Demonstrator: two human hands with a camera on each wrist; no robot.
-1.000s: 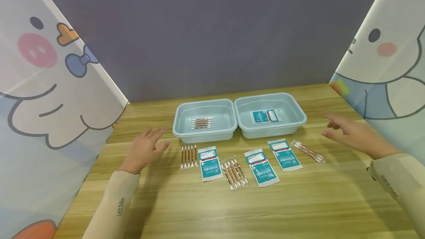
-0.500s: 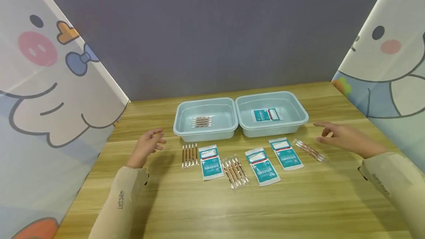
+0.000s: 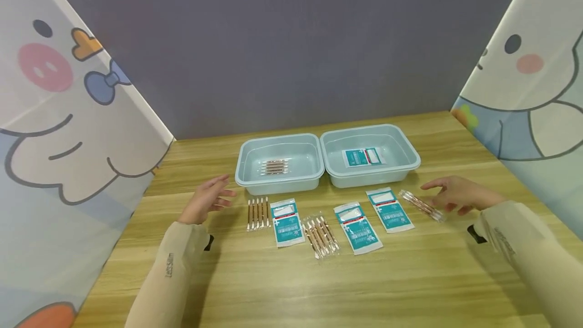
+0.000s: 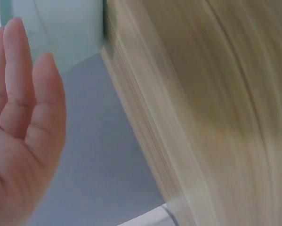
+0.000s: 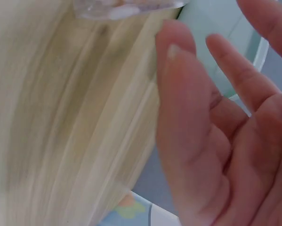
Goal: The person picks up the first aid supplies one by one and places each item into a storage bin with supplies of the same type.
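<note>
On the desk (image 3: 282,287), blurred in both wrist views, two pale tubs (image 3: 279,165) sit side by side, while the right hand (image 3: 455,195), grip apart and empty, hovers just beside the clear swab packet (image 3: 421,205), and the left hand (image 3: 207,199), fingers loose, hangs near another swab pack (image 3: 257,213).

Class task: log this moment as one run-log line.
left hand open, beside swab pack | right hand open, over clear swab pack | nothing held
</note>
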